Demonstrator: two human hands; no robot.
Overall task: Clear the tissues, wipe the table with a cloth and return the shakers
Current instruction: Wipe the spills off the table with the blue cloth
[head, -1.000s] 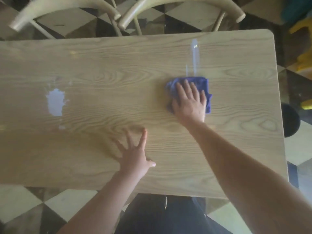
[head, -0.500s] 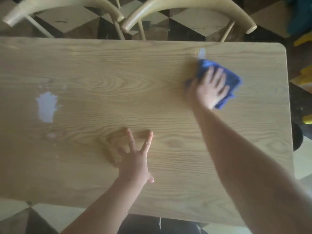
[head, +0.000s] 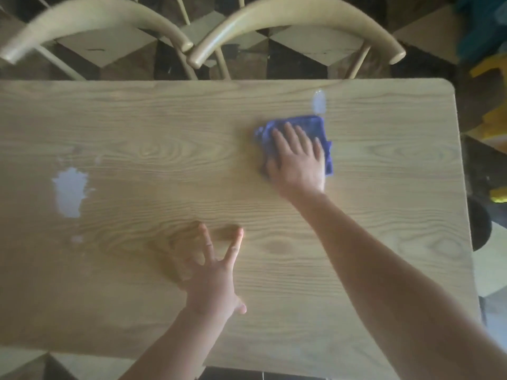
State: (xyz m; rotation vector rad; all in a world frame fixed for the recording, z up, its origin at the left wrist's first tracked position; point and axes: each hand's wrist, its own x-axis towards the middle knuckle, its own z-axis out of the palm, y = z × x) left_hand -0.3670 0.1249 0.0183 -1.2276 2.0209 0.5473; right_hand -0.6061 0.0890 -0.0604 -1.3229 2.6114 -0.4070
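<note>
A folded blue cloth [head: 310,127] lies on the wooden table [head: 137,127], right of centre near the far edge. My right hand [head: 297,160] presses flat on the cloth, fingers spread and pointing away from me. My left hand [head: 212,272] rests on the bare table near the front edge, fingers spread, holding nothing. A small pale wet streak [head: 319,102] shows just beyond the cloth. A larger pale wet patch [head: 70,192] sits at the table's left. No tissues or shakers are in view.
Two curved wooden chair backs [head: 104,17] [head: 296,23] stand along the table's far edge. Chequered floor tiles surround the table. Yellow and teal objects [head: 491,78] lie on the floor past the right edge.
My right hand slid the cloth out to the far right corner, then back toward me and to the left. The streak beyond it has shrunk. My left hand stayed planted.
</note>
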